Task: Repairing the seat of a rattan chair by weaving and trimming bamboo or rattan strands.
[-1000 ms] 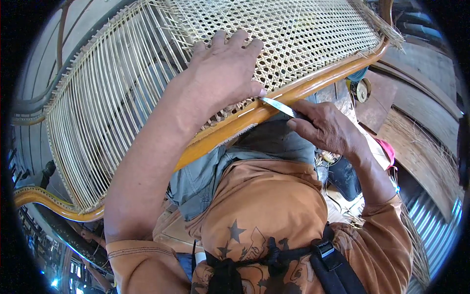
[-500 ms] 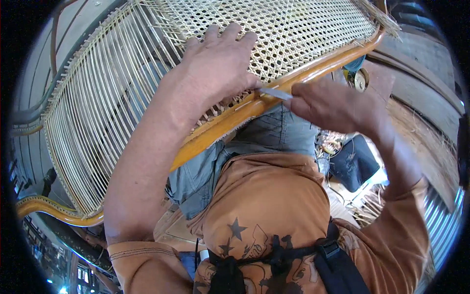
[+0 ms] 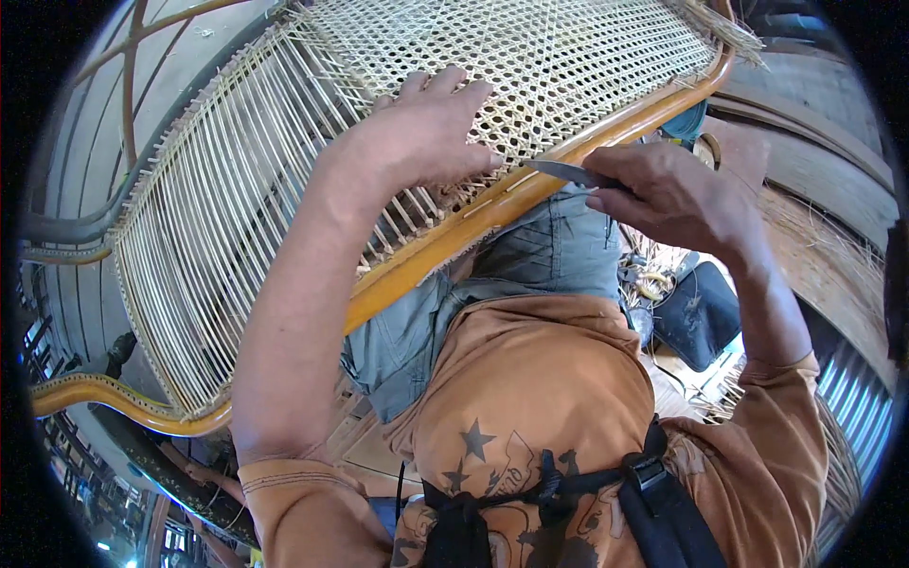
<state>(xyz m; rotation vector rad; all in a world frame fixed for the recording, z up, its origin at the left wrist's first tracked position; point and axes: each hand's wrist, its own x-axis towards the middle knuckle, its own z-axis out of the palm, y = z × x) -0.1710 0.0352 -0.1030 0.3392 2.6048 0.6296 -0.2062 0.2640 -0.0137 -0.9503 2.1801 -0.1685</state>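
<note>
Across my lap lies a wooden frame [image 3: 407,268] of glossy orange-brown wood, strung with cane webbing [image 3: 587,71]. The right part is woven in an open hexagonal mesh; on the left only parallel strands [image 3: 204,222] are strung. My left hand [image 3: 426,133] rests on the mesh with fingers spread and thumb near the wooden rail. In my right hand [image 3: 668,194] is a knife [image 3: 573,173], its blade pointing left. The tip is at the rail's inner edge, close to my left thumb; whether it touches the cane, I cannot tell.
A dark cloth-like piece [image 3: 698,317] and cane scraps [image 3: 653,275] lie on the floor to my right. Wooden boards [image 3: 819,237] with loose fibres stretch along the far right. A bundle of cane ends [image 3: 724,28] sticks out at the frame's upper right corner. Another curved rail [image 3: 80,390] runs at left.
The knife blade has turned, and its tip now lies along the rail's inner edge. My right hand has shifted slightly right. My left hand has moved a little down on the mesh.
</note>
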